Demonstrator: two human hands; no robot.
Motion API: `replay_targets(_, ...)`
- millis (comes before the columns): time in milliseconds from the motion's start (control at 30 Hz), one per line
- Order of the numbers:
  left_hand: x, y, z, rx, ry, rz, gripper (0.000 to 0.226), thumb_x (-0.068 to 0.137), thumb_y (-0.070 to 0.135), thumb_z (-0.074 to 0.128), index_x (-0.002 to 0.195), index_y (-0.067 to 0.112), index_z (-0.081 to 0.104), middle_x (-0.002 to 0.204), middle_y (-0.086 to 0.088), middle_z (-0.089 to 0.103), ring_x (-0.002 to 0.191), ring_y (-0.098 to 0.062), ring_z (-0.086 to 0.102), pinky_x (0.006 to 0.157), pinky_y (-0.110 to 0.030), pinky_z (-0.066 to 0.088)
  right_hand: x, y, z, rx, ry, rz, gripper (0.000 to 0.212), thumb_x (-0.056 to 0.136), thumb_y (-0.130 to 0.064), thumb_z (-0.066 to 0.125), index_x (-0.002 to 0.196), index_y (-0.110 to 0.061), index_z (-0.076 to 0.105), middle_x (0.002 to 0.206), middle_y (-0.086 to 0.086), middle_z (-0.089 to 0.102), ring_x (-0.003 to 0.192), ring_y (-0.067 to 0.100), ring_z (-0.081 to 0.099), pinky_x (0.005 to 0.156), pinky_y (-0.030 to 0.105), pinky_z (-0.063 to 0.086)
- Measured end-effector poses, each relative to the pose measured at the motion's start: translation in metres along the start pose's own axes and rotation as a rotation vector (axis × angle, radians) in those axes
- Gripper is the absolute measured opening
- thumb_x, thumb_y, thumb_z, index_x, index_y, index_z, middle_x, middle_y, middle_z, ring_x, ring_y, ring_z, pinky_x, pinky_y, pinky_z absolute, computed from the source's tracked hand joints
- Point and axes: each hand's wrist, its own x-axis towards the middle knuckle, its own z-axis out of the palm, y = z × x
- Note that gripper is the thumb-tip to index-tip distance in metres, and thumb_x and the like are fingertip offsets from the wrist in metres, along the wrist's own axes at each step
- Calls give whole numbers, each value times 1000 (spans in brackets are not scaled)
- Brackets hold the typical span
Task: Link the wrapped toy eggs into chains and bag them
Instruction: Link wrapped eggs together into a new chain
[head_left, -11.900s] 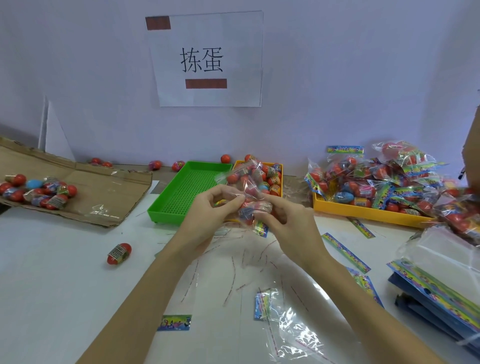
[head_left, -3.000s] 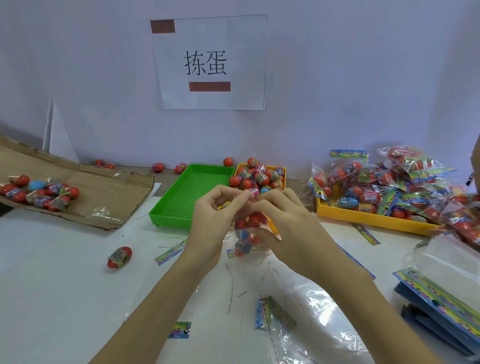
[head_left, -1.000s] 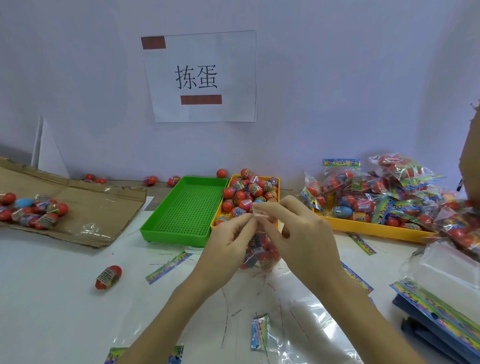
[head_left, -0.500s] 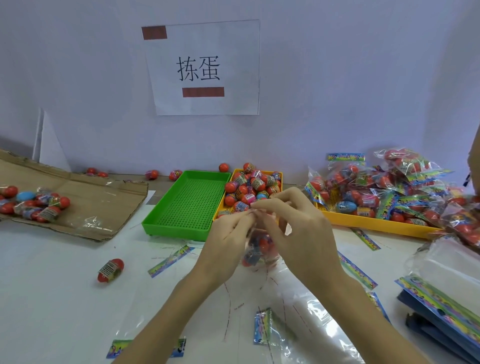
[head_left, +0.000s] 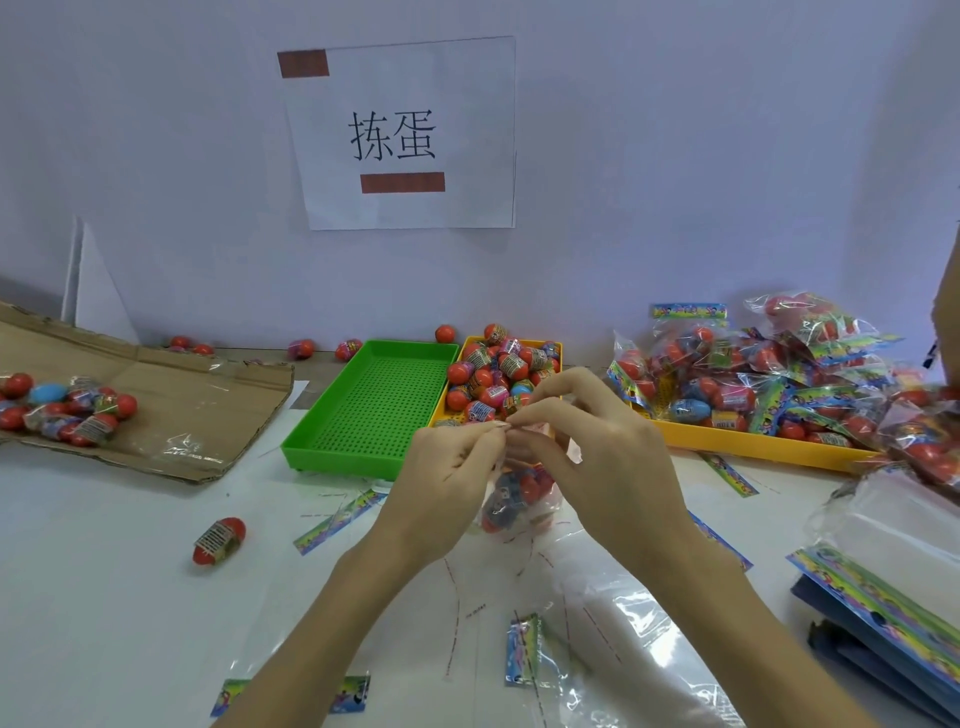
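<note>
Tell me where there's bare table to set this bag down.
Best patch: the white table front left, between the cardboard sheet and the lone egg. The green tray holds nothing. Crowded: plastic film under both hands, finished bags at right.

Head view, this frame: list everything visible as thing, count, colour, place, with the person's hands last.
clear bag of eggs: one, red and blue eggs inside, held up at centre
green tray: one, behind the hands
small yellow tray: one, right of the green tray, heaped with loose eggs, mostly red
large yellow tray: one, right, piled with filled bags
cardboard sheet: one, brown, left, carrying a cluster of eggs
single egg: one, red, on the white table, front left
stray eggs: several, red, along the wall
paper sign: one, white, on the wall
empty bags: a stack, right edge
left hand: pinches the bag's top
right hand: pinches the bag's top
</note>
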Motion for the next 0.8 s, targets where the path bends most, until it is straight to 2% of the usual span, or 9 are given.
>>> replay_targets(67, 0, 5, -1, 78, 31, 80, 51, 101, 5, 48, 69, 42, 62, 62, 30, 62, 63, 12, 59, 64, 0, 39, 0, -1, -1, -2, 8, 7, 14, 94, -30, 71, 91, -18, 78, 98, -3, 70, 70, 11, 63, 56, 37, 58)
replay_targets(100, 0, 8, -1, 127, 43, 102, 56, 101, 2, 49, 68, 47, 55, 58, 33, 57, 58, 14, 55, 60, 2, 35, 0, -1, -1, -2, 11, 16, 12, 93, -29, 73, 90, -18, 78, 97, -3, 70, 69, 11, 62, 56, 37, 58)
replay_targets(167, 1, 8, -2, 238, 56, 125, 51, 102, 11, 50, 68, 49, 53, 54, 26, 52, 52, 5, 50, 53, -6, 30, 0, -1, 0, 1, 20, 41, 10, 92, -29, 78, 90, -19, 78, 96, -3, 70, 69, 11, 62, 56, 37, 58)
replay_targets(267, 1, 0, -2, 328, 70, 145, 33, 102, 23, 51, 81, 41, 69, 62, 15, 60, 59, -7, 55, 54, -18, 35, 0, -2, 3, 21, 27, 73, 11, 92, -30, 77, 92, -19, 77, 100, -3, 68, 69, 12, 63, 57, 34, 58)
replay_targets(367, 0, 3, 0, 214, 122, 104, 17, 99, 26, 62, 95, 23, 79, 81, 16, 74, 77, -5, 71, 68, -18, 53, -1, -1, 4, 27, 38, 94, 18, 93, -33, 69, 95, -17, 78, 102, -1, 69, 66, 9, 61, 58, 26, 58)
replay_targets(467, 1, 3, 0, 91, 178, 26, 6, 95, 24, 74, 94, 24, 79, 82, 16, 76, 78, -6, 74, 74, -18, 57, -2, 2, 4, 30, 35, 103, 23, 95, -31, 64, 101, -15, 80, 108, 1, 71, 73, 9, 63, 62, 20, 56)
replay_targets(567, 4, -1, -2, 11, 158, -30, 8, 96, 13, 75, 95, 18, 81, 81, 9, 79, 80, -7, 76, 78, -22, 59, -4, 3, 6, 37, 8, 94, 23, 97, -26, 65, 111, -15, 79, 117, 1, 71, 82, 10, 67, 68, 19, 57)
replay_targets(667, 4, -1, -3, -59, 136, -79, 11, 96, 9, 73, 94, 16, 81, 82, 7, 80, 82, -9, 77, 79, -22, 60, -3, 3, 8, 31, 17, 75, 30, 96, -23, 68, 124, -17, 74, 119, -1, 73, 82, 0, 61, 72, 17, 57)
replay_targets(800, 4, 0, -3, -138, 75, -92, 12, 99, 7, 69, 97, 14, 79, 87, 4, 80, 86, -11, 78, 80, -21, 58, -3, 3, 8, 58, 11, 101, 31, 95, -22, 70, 126, -18, 72, 105, -3, 76, 73, -5, 53, 68, 16, 55)
